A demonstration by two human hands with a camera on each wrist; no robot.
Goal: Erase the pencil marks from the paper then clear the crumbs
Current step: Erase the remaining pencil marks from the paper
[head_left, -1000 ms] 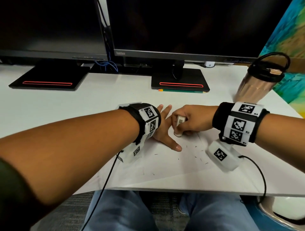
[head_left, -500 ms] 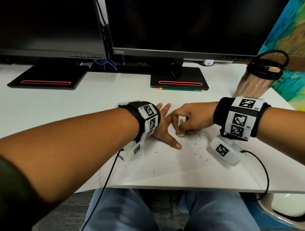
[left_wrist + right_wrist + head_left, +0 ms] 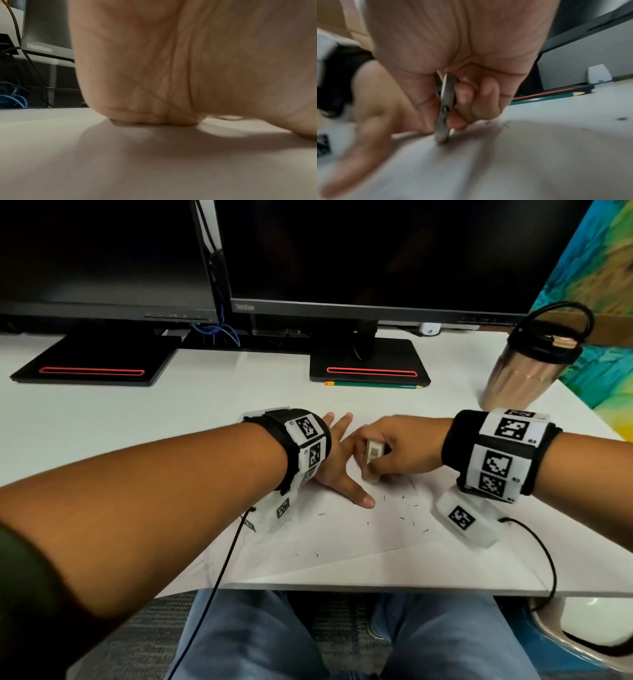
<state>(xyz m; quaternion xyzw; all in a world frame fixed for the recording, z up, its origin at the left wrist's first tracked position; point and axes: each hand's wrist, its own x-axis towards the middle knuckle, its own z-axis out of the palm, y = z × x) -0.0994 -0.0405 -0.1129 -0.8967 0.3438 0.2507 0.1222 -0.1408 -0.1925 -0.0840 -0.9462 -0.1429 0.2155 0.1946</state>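
Observation:
A white sheet of paper (image 3: 342,542) lies on the desk near its front edge, with small dark eraser crumbs (image 3: 407,517) scattered over it. My left hand (image 3: 337,463) lies flat on the paper with its fingers spread and the thumb stretched out, holding the sheet down. Just right of it, my right hand (image 3: 394,453) grips a white block eraser (image 3: 372,455) upright and presses its lower end on the paper. In the right wrist view the eraser (image 3: 446,108) is pinched between thumb and curled fingers, its tip on the sheet. The left wrist view shows only my palm (image 3: 154,67) resting on the paper.
Two dark monitors stand at the back on black bases (image 3: 368,361). A green pencil (image 3: 373,385) lies in front of the right base. A metal tumbler (image 3: 527,371) with a black lid stands at the right rear. The desk's front edge (image 3: 376,587) is close below the paper.
My right hand has shifted slightly with the eraser on the paper, a rubbing stroke. The left hand stays flat in the same place.

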